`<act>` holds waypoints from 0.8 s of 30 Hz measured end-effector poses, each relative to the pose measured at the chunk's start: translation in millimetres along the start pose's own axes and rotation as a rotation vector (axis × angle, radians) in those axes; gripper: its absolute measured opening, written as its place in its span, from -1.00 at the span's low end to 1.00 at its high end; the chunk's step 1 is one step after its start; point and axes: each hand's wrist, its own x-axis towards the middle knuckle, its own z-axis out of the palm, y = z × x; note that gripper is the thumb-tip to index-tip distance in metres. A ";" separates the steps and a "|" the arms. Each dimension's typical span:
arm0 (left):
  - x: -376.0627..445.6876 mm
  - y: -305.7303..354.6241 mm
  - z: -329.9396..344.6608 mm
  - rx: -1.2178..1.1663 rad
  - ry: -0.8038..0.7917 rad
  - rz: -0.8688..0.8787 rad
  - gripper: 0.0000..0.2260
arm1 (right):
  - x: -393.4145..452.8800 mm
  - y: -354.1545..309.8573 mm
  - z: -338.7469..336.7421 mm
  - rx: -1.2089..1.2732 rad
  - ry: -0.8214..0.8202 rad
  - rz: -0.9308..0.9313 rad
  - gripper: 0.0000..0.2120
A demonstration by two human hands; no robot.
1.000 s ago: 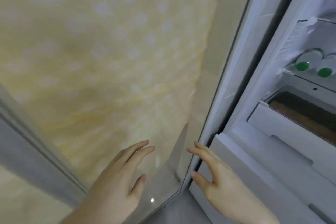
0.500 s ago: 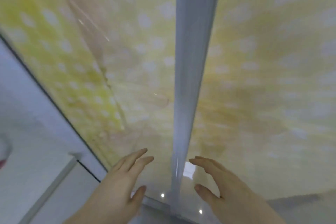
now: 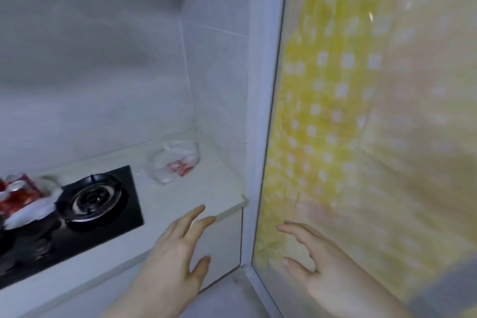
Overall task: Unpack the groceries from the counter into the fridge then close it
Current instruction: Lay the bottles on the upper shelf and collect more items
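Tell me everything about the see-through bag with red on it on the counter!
The clear plastic bag looks thin, crinkly and loosely puffed up, with blurry red printing on its front. It sits on the pale counter near the tiled corner, right of the black stove burner. Neither hand touches it. What is inside cannot be told.

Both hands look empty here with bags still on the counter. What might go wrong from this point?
The clear bag with red print lies close to the gas burner, so a quick grab could drag it across the grate. The red packets at the frame's left edge are blurred and partly cut off, so they may be overlooked. Left hand and right hand are both open and empty.
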 end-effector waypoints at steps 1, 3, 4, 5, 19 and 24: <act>-5.5 -14.8 -9.3 0.007 0.012 -0.027 -0.40 | 13.7 -13.5 7.6 0.001 -0.018 -0.020 -0.53; -16.8 -45.4 -27.6 0.024 0.042 -0.078 -0.41 | 41.2 -42.7 25.0 0.007 -0.051 -0.070 -0.54; -22.7 -61.7 -36.7 0.034 0.058 -0.103 -0.42 | 54.6 -57.6 34.7 0.010 -0.067 -0.100 -0.56; -29.6 -78.8 -46.0 0.040 0.076 -0.130 -0.42 | 67.7 -72.7 45.2 0.014 -0.084 -0.128 -0.58; -144.2 -259.3 -130.4 0.106 0.205 -0.490 -0.42 | 193.0 -249.6 184.2 -0.006 -0.335 -0.401 -0.57; -179.8 -288.0 -140.3 0.083 0.241 -0.631 -0.43 | 224.4 -289.5 216.4 -0.048 -0.412 -0.469 -0.51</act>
